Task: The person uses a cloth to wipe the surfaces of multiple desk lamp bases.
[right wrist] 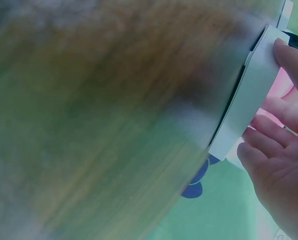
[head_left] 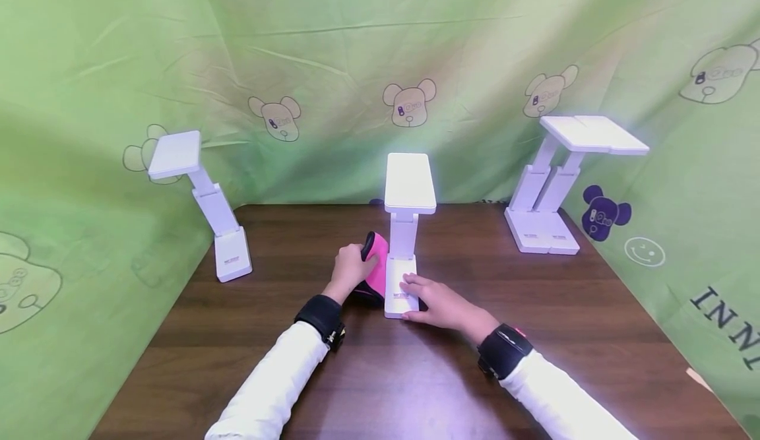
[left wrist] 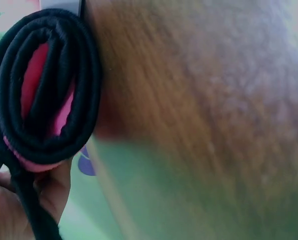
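Observation:
A white desk lamp, its panel head lit, stands upright on the table in the middle of the head view. On its left side my left hand grips a rolled pink cloth with black edging, right up against the lamp's base. From its end, the left wrist view shows the roll as oval layers with a black strap hanging down. My right hand rests its loosely spread fingers over the lamp base, thumb at the front corner. In the right wrist view the fingertips touch the edge of the base.
Another white lamp stands at the left edge of the brown wooden table. Two more lamps stand side by side at the back right. A green curtain with bear prints surrounds the table's back and sides.

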`<control>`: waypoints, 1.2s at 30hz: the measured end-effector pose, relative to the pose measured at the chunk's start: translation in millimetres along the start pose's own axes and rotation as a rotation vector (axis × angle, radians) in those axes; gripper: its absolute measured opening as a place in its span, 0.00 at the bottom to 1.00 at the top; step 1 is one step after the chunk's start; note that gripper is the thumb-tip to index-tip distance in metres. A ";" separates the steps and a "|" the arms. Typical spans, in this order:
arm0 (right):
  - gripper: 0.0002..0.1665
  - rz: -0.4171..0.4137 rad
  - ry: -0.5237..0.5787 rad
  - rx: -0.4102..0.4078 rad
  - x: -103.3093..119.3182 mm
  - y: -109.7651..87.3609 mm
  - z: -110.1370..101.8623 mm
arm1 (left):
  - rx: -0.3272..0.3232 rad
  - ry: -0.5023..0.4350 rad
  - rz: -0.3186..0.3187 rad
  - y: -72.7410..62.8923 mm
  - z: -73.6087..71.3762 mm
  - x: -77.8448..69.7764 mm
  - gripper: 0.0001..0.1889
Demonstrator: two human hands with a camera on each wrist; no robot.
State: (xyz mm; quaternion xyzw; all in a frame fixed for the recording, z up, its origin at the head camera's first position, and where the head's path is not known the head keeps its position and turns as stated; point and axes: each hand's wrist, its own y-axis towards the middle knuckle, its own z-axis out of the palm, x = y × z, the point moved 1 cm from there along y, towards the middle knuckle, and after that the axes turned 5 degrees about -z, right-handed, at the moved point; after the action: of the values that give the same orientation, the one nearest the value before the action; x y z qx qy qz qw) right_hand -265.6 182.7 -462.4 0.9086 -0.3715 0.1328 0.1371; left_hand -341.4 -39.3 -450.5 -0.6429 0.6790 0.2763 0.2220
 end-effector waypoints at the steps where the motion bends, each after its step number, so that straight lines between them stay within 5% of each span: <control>1: 0.41 0.004 -0.001 0.004 0.2 0.2 -0.4 | 0.010 0.011 0.016 -0.8 -0.4 -1.2 0.14; 7: 0.41 0.014 -0.013 0.023 1.2 0.2 -2.1 | 0.120 0.103 0.152 -13.0 -4.6 -4.9 0.13; 12: 0.40 0.012 -0.008 0.023 1.5 -0.9 -2.7 | 0.248 0.085 0.239 -31.6 -6.2 -9.0 0.16; 18: 0.40 0.012 -0.015 0.023 -0.4 -2.8 -3.3 | 0.412 0.092 0.232 -52.6 -10.8 -15.6 0.22; 22: 0.40 0.011 -0.011 0.020 -2.5 -5.7 -2.6 | 0.479 0.118 0.240 -59.3 -17.1 -19.0 0.18; 26: 0.40 0.003 -0.021 0.009 -3.4 -6.7 -2.0 | 0.402 0.060 0.175 -57.7 -29.1 -23.6 0.14; 29: 0.41 -0.007 -0.041 0.005 -2.5 -5.3 -1.6 | 0.226 0.017 0.101 -47.4 -34.7 -25.5 0.15; 33: 0.41 -0.014 -0.042 0.014 0.3 -2.1 -1.7 | -0.024 0.111 0.028 -26.1 -33.3 -22.5 0.22; 36: 0.41 -0.014 -0.033 0.023 2.3 -0.4 -1.9 | -0.090 0.214 0.006 -10.3 -26.4 -17.0 0.24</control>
State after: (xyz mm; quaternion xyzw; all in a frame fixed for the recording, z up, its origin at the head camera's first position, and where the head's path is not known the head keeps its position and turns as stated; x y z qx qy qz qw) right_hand -264.0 182.2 -459.9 0.9148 -0.3657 0.1213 0.1214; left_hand -328.5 -44.2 -420.5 -0.6759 0.6877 0.2373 0.1183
